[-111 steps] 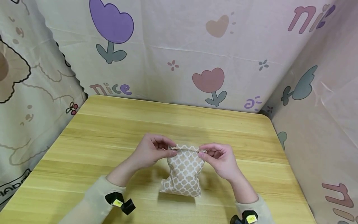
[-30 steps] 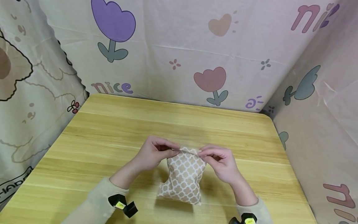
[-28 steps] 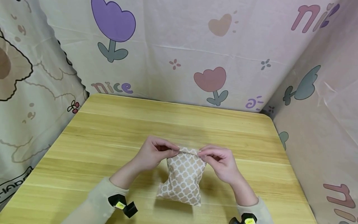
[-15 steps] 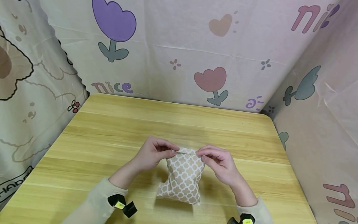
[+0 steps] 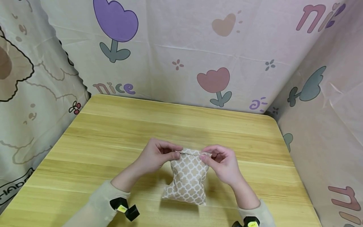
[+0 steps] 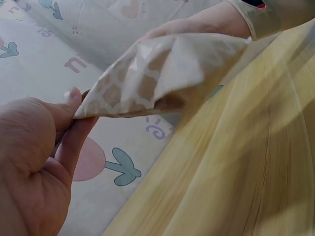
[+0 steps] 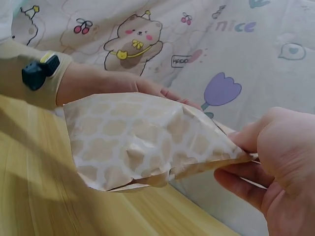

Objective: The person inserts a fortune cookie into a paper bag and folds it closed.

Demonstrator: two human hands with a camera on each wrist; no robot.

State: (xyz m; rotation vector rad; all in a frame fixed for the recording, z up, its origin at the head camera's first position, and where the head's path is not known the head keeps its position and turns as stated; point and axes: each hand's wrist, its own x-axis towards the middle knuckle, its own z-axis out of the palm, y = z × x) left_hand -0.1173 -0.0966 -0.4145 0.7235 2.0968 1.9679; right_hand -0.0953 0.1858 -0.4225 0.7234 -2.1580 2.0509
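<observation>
A small paper bag [image 5: 189, 176], tan with a white lattice pattern, hangs upright between both hands, its lower edge casting a shadow on the table. Its top edge is folded over into a narrow strip. At the fold's left end my left hand [image 5: 157, 155] pinches the paper between thumb and fingers. My right hand [image 5: 224, 162] pinches the right end, thumb in front. In the left wrist view the bag [image 6: 147, 78] tapers to the pinched corner. From the right wrist, the bag [image 7: 128, 137] bulges, with a creased side. What is inside is hidden.
The light wood table [image 5: 119, 126] extends around the hands. Patterned cloth [image 5: 170, 37] hangs behind it and along both sides. Black wrist cameras [image 5: 124, 208] sit on the sleeves.
Compared with half a second ago, the right thumb has moved onto the front of the fold and its fingers have lifted behind it. The bag's bottom has swung slightly right and up.
</observation>
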